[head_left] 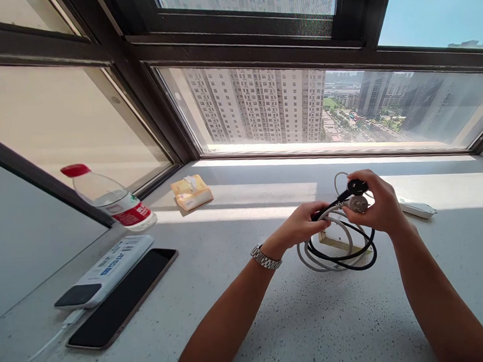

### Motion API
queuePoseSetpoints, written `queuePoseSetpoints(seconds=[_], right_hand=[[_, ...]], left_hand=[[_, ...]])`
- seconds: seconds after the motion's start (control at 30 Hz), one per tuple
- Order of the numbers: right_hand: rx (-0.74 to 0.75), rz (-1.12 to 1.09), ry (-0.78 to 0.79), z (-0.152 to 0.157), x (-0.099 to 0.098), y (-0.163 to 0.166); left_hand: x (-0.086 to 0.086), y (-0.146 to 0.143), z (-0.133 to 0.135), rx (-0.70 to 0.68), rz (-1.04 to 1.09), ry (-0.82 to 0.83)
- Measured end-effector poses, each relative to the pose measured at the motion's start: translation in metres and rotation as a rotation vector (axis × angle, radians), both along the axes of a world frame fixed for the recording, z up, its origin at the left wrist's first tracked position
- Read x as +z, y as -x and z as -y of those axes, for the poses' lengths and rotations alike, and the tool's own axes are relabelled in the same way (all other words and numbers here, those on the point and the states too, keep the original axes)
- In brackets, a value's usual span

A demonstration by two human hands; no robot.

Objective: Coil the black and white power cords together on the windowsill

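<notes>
Both my hands are on a looped bundle of power cords above the speckled white sill. My left hand (302, 225), with a metal watch on the wrist, is closed around the cords near the plug ends. Between the thumb and fingers of my right hand (377, 205) are a black plug (357, 186) and a grey plug (357, 204), one above the other. Coils of black cord (361, 268) and grey cord (301, 255) hang below. Behind the loops sits a yellowish object (337, 243), partly covered by them.
Past my right wrist lies a white, long device (418, 208), partly hidden. To the left are a tissue pack (192, 193), a leaning water bottle (117, 201) with a red cap, a white power bank (108, 269) with a cable, and a dark phone (124, 299). Windows (257, 107) border the sill (235, 219).
</notes>
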State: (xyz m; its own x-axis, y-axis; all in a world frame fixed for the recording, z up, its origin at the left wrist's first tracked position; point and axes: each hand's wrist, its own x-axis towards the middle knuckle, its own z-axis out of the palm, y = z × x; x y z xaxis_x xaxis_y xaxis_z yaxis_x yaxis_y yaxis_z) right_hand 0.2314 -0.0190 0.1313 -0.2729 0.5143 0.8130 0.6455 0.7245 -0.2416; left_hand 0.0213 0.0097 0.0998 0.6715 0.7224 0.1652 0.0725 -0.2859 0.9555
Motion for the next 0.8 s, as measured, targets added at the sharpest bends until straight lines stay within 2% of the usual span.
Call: queuePoseSetpoints(seconds=[0.1,0.2,0.27,0.43,0.5,0.67,0.8], right_hand=[[-0.092,-0.026,0.020,0.006,0.003,0.007],[-0.148,-0.047,0.040,0.013,0.006,0.014],[-0.141,-0.034,0.052,0.017,0.007,0.018],[-0.055,0.021,0.032,0.017,0.008,0.020],[-0.015,0.026,-0.003,0.016,0.006,0.021],[0.075,0.104,0.013,0.019,0.003,0.027],[0.126,0.145,0.029,0.017,0.002,0.031]], left_hand=[[-0.002,-0.006,0.003,0.164,-0.056,-0.180],[-0.002,-0.009,0.005,0.259,-0.083,-0.222],[-0.002,-0.008,0.004,0.243,-0.065,-0.139],[-0.002,-0.004,0.000,0.102,0.118,0.250],[-0.002,-0.006,0.001,0.149,0.159,0.291],[-0.008,-0.014,0.001,0.376,0.221,0.216],[-0.008,-0.014,-0.002,0.480,0.361,0.302]])
